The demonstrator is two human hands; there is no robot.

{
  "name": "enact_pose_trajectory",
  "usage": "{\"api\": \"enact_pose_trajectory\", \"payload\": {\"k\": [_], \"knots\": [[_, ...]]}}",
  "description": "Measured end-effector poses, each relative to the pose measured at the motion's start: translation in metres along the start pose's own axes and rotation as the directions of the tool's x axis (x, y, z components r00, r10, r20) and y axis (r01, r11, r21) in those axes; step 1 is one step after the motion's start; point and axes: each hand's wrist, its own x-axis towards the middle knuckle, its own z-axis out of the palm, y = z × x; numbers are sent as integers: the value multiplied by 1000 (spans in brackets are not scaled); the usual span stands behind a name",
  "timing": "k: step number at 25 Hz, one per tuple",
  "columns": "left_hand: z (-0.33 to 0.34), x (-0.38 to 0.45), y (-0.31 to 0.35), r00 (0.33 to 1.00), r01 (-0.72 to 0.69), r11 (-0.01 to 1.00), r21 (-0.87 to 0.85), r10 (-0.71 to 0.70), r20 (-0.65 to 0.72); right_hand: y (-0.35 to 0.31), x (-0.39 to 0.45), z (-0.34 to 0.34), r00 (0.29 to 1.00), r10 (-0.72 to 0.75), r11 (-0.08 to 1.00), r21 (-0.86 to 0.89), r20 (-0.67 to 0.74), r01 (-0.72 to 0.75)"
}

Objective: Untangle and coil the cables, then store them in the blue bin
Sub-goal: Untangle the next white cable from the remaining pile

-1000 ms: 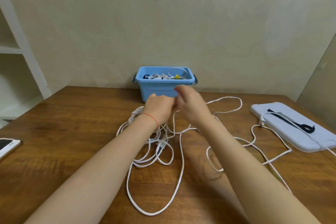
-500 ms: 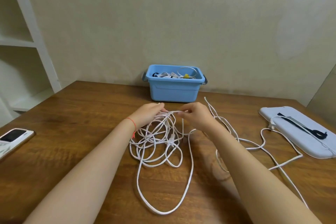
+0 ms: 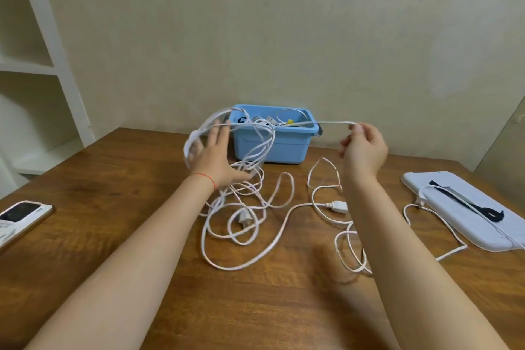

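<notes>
Head view: tangled white cable [image 3: 250,207] stretched taut between raised hands.

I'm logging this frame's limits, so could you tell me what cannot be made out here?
- Head view: the blue bin contents are too small and tangled to identify.
- Head view: the phone is cut off by the left edge.
- Head view: the white cable crossings overlap; whether one cable or several is unclear.
- Head view: motion blur hides how the cable loops lie on the left hand.

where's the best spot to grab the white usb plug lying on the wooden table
Pinch the white usb plug across its flat rectangular body from above. It lies flat on the wooden table, cord trailing off its left end, just left of the right forearm, clear of the loops.
</notes>
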Motion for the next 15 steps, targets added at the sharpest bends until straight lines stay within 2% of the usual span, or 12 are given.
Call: {"api": "enact_pose_trajectory", "payload": {"k": [2,3,5,6,9,11,13,14,15], "knots": [[-3,3,-11,992,120,992,-49,-118,31,2,19,-16,989,49,999,-2,-136,-50],[-3,3,-14,985,158,985,-74,-152,87,5,25,-23,986,66,997,-33,-156,-72],[-3,-1,-8,976,147,986,-76,-133,172,12,23,-30,991,86,980,-169,-105,-103],[-3,-3,-1,986,107,993,-59,-98,132,13,18,-29,993,96,968,-225,-68,-109],[-11,-19,32,985,24,1000,5,-23,-170,13,7,-29,994,106,956,-279,35,-92],[-8,-23,53,973,-115,992,-55,101,-207,6,-1,-29,984,92,964,-262,151,-50],[-3,-28,79,965,-262,915,-306,257,-56,-3,-10,-27,956,42,977,-211,290,21],[2,-31,91,942,-280,864,-418,330,52,-8,-12,-27,936,9,979,-193,351,63],[9,-32,100,917,-280,843,-459,376,131,-12,-13,-29,919,-25,980,-174,393,101]]}}
